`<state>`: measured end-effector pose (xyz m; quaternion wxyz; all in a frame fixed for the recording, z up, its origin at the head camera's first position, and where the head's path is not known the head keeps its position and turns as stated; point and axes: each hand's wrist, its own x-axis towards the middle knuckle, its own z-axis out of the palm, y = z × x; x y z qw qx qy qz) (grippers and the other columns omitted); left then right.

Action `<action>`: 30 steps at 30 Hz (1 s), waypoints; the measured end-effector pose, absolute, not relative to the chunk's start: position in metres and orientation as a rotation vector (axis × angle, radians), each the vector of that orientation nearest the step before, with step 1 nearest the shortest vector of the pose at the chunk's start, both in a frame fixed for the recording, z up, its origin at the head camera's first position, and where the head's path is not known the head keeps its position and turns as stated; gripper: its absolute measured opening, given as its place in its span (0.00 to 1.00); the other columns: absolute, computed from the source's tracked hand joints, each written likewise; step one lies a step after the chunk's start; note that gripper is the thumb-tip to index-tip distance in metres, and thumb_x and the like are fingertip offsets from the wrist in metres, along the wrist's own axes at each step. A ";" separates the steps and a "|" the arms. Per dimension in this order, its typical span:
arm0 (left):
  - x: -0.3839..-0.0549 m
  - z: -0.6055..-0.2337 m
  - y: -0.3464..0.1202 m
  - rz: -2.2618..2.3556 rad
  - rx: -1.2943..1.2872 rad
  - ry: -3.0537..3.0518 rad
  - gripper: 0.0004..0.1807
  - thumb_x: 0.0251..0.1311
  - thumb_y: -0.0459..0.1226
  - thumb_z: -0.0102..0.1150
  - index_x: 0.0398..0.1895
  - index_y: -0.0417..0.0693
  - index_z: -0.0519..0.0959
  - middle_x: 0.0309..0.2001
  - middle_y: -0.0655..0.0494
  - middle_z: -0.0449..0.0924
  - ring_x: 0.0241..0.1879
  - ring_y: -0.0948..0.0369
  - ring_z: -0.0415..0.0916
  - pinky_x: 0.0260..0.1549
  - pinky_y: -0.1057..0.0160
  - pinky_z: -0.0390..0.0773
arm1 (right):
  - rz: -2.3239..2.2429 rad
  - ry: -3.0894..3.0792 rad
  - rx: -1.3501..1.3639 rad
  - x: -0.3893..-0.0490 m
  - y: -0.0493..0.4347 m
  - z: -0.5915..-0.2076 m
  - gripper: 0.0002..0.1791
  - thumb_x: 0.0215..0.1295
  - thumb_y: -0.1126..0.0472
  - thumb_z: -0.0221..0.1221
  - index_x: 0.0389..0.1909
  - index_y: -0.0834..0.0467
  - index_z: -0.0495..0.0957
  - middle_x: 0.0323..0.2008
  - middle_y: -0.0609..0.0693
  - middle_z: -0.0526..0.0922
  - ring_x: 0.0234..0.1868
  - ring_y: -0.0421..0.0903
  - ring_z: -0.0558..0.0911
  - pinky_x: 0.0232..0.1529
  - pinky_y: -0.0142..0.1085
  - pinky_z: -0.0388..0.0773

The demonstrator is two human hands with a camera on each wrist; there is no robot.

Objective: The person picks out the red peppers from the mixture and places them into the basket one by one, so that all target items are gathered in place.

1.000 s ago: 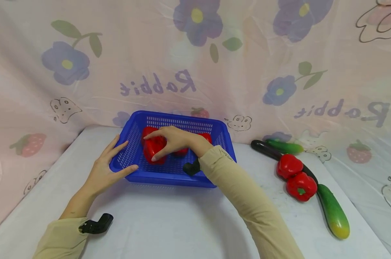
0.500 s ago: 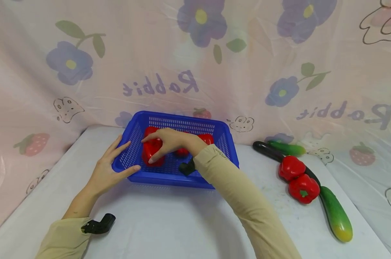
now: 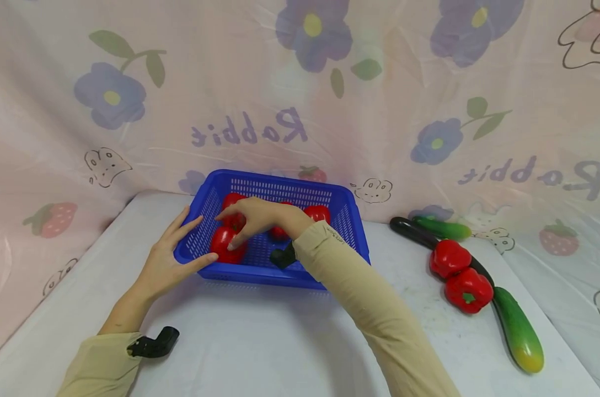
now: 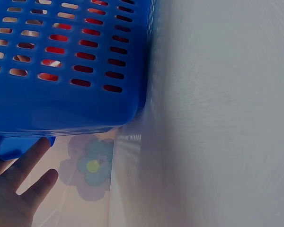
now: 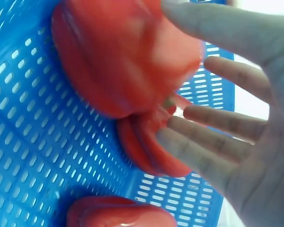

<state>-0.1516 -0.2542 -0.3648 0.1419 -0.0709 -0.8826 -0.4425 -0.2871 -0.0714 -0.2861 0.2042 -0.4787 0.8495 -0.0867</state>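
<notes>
A blue perforated plastic basket (image 3: 280, 279) holds several red bell peppers. My left hand (image 3: 167, 263) spreads at the basket's left end, thumb near the front rim and fingers along the side. In the left wrist view, fingers of the left hand (image 4: 14, 194) touch the basket's rim lip (image 4: 19, 146). My right hand (image 3: 257, 214) reaches over the left peppers, thumb at the front-left bell pepper (image 3: 223, 241). The right wrist view shows that pepper (image 5: 118, 61) beneath the thumb, the other fingers extended beside a second bell pepper (image 5: 142, 142). A third pepper (image 5: 118, 215) lies apart.
On the white table at right lie two red bell peppers (image 3: 450, 258), a dark eggplant (image 3: 413, 231), a green cucumber (image 3: 441, 227) and a larger green cucumber-like vegetable (image 3: 517, 330) with a yellow end. A printed curtain (image 3: 250, 71) hangs behind.
The front-left bell pepper has tipped and shifted toward the basket's near-left corner, apart from the one behind. My right hand has shifted slightly left; my left hand stays at the basket.
</notes>
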 end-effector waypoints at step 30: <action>-0.150 -0.362 -0.254 -1.264 -0.207 -2.558 0.43 0.54 0.48 0.67 0.72 0.49 0.61 0.78 0.51 0.40 0.73 0.37 0.41 0.55 0.20 0.50 | -0.330 2.454 -1.414 -0.277 -0.050 -0.265 0.38 0.56 0.47 0.67 0.69 0.44 0.66 0.69 0.50 0.64 0.70 0.50 0.63 0.65 0.45 0.70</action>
